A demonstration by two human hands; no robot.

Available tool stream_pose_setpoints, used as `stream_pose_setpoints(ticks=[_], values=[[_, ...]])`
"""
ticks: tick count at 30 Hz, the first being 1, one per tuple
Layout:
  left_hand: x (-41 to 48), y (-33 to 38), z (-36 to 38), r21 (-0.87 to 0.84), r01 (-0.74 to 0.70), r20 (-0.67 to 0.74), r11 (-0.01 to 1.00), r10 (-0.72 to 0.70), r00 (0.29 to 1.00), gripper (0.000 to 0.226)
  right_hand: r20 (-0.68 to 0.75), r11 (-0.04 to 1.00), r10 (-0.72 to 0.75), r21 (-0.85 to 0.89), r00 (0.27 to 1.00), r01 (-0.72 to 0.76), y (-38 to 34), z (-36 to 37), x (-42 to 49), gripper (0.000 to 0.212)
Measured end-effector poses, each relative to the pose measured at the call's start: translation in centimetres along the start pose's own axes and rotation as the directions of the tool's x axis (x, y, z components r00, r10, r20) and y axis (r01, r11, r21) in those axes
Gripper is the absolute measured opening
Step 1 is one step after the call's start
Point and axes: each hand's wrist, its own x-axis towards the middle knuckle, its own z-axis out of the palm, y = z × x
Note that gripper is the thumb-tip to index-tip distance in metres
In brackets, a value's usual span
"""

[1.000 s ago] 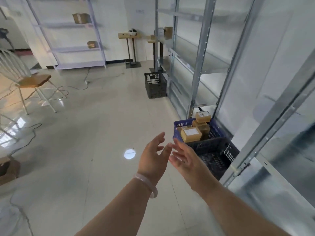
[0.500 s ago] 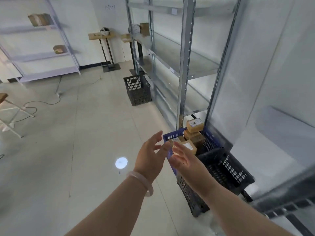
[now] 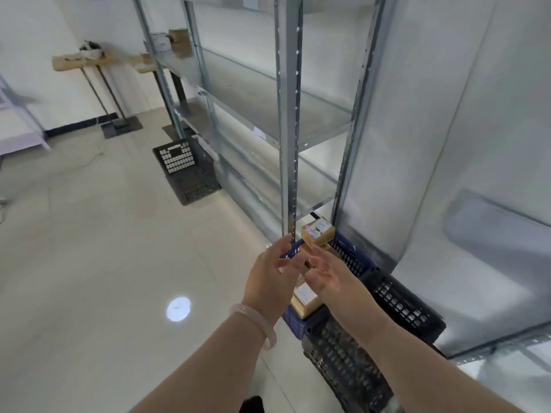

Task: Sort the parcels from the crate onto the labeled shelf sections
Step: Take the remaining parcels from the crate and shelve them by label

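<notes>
A blue crate point(image 3: 356, 257) sits nested in a black crate point(image 3: 396, 305) on the floor against the metal shelf rack point(image 3: 287, 120). Several brown cardboard parcels lie in it: one with a white label on top of the pile point(image 3: 317, 232), another with a white label lower at the near side point(image 3: 305, 296). My left hand point(image 3: 272, 277), with a pale bracelet on the wrist, and my right hand point(image 3: 328, 274) are both stretched out over the crate, fingers spread, palms facing each other, holding nothing. The hands cover part of the pile.
A second black crate point(image 3: 186, 169) stands on the floor further along the rack. Small boxes point(image 3: 177, 43) sit on a far shelf. Two wooden stands point(image 3: 86, 61) are by the back wall. Pale tiled floor point(image 3: 89, 263) spreads to the left.
The view has moved closer to the rack and crate. Both hands have reached further forward and now hang over the parcels.
</notes>
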Motion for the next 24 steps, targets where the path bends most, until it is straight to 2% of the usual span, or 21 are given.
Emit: stream_pose_setpoints(ticks=[6, 8, 10, 13, 15, 21, 24], values=[[9.8, -0.9, -4.0, 0.023, -0.038, 0.215, 0.999, 0.033, 0.976, 0.027, -0.167, 0.994, 0.082, 0.081, 0.983, -0.069, -2.8, 3.6, 7.4, 0.047], [12.8, -1.2, -4.0, 0.03, -0.07, 0.285, 0.997, 0.059, 0.957, 0.03, -0.249, 0.992, 0.105, 0.092, 0.963, -0.084, -3.2, 3.7, 9.0, 0.051], [15.4, -1.6, -3.1, 0.039, -0.079, 0.339, 0.996, 0.061, 0.939, 0.04, -0.352, 0.979, 0.161, 0.173, 0.922, -0.105, -2.6, 3.2, 10.0, 0.054], [18.0, -2.2, -0.9, 0.03, -0.057, 0.423, 0.998, 0.039, 0.906, 0.042, -0.443, 0.955, 0.249, 0.26, 0.861, -0.143, -1.1, 2.1, 10.8, 0.074], [19.5, -2.6, 0.8, 0.041, -0.046, 0.481, 0.998, 0.021, 0.877, 0.043, -0.48, 0.94, 0.287, 0.306, 0.829, -0.149, 0.0, 1.0, 11.6, 0.079], [25.4, -4.9, 5.6, 0.102, -0.021, 0.523, 0.995, -0.035, 0.851, 0.041, -0.503, 0.897, 0.393, 0.395, 0.769, -0.2, 4.3, -2.4, 16.0, 0.076], [28.0, -6.5, 7.3, 0.13, -0.012, 0.548, 0.991, -0.062, 0.834, 0.04, -0.499, 0.868, 0.459, 0.43, 0.735, -0.249, 7.0, -3.8, 17.8, 0.065]])
